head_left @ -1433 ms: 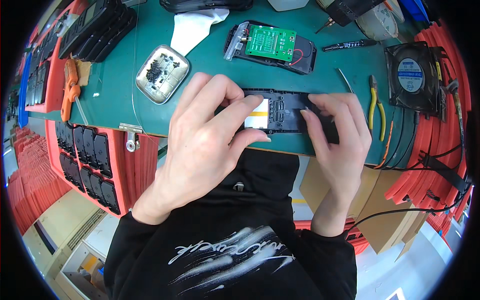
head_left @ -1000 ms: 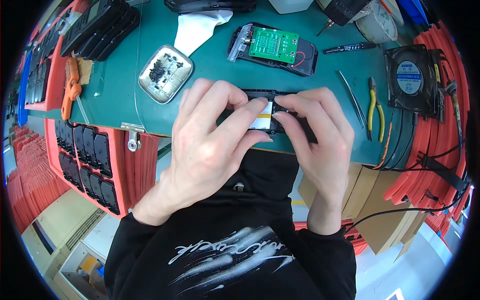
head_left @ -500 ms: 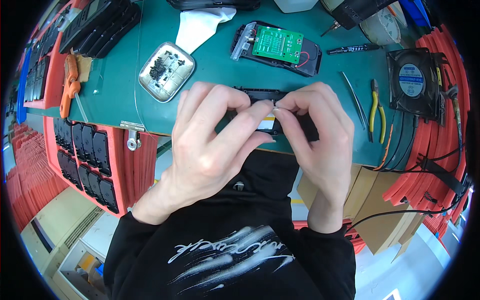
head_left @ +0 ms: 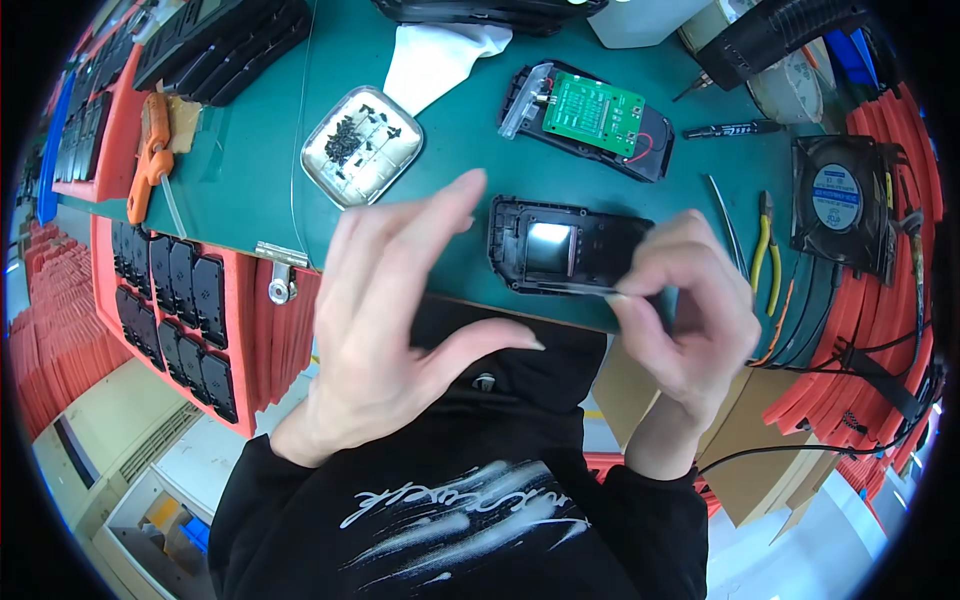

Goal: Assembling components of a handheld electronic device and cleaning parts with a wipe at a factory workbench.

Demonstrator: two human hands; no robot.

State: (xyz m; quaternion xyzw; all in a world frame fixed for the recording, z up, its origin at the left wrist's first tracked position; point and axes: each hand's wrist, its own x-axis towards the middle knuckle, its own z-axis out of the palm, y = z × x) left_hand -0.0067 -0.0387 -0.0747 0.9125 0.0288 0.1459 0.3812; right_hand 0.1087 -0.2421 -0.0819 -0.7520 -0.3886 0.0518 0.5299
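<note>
A black plastic housing (head_left: 607,240) with a small display (head_left: 549,247) set in it lies at the table's near edge. My left hand (head_left: 385,300) is left of the housing, off it, with fingers spread and nothing in them. At the housing's near right corner, my right hand (head_left: 690,300) pinches a thin clear film (head_left: 580,289) between thumb and forefinger. The film stretches leftward along the near edge of the housing; whether it touches the housing I cannot tell. Part of the housing's right end is hidden behind my right hand.
Beyond the housing, a green circuit board (head_left: 597,110) rests on another black shell (head_left: 650,158). A metal tray (head_left: 340,185) of small black screws stands left of it. Tweezers (head_left: 728,225), yellow-handled pliers (head_left: 765,245), a marker (head_left: 732,129) and a fan (head_left: 838,200) are at right; an orange glue gun (head_left: 150,160) at left.
My hands have parted from over the housing, uncovering its display. The left has moved away and opened; the right has moved right, drawing the film with it. The whole view has shifted slightly.
</note>
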